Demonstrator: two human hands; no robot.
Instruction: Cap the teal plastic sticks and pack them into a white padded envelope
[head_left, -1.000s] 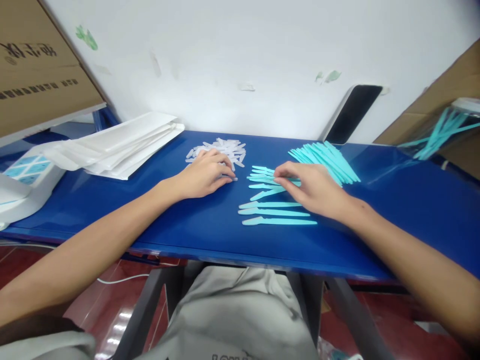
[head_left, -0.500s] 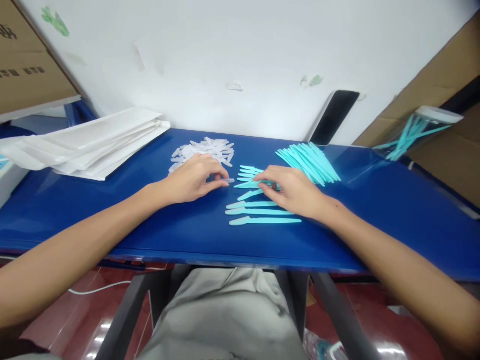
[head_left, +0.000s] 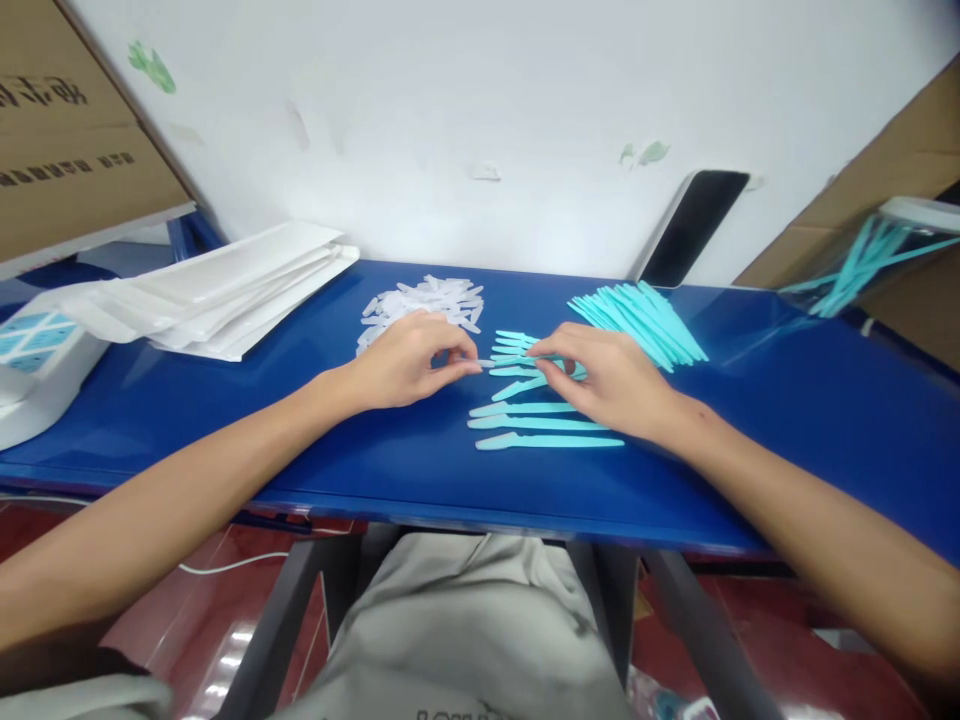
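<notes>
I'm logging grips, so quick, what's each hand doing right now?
Left hand: closed, fingers pinching a clear cap.
Right hand: closed, fingers pinching a teal stick.

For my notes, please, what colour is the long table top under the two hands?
Deep blue, glossy table top; best seen in the head view.

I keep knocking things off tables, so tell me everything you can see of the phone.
The phone is a flat slab with rounded corners, a dark face, and a pale edge on its left side. It looks like glass, unlit. It leans, tilted, against the white wall, its lower end at the back of the blue table, behind the teal sticks. No hand touches it.
</notes>
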